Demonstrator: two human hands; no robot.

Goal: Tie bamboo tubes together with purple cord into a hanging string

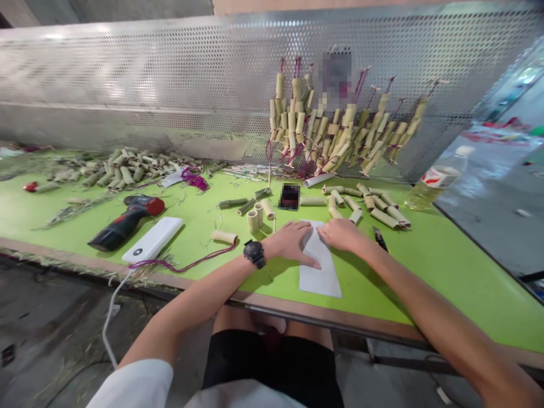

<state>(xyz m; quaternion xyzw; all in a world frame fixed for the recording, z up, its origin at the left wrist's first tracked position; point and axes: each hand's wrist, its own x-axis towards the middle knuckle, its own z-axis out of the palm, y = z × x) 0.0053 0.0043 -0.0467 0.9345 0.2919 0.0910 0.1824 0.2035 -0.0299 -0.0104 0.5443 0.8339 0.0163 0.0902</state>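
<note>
A white sheet of paper lies on the green tabletop in front of me. My left hand, wearing a black watch at the wrist, rests on the paper's left side with thumb and fingers spread. At the upper right edge of the sheet, my right hand is curled with its fingers drawn together; whatever is in them is hidden. A box cutter lies just right of that hand. Cut bamboo tubes stand beyond my left hand, and several more bamboo pieces lie beyond my right.
Bamboo strings hang on the perforated metal panel. At left are a cordless drill, a white power bank, purple cord and a heap of bamboo pieces. A plastic bottle stands at the right edge.
</note>
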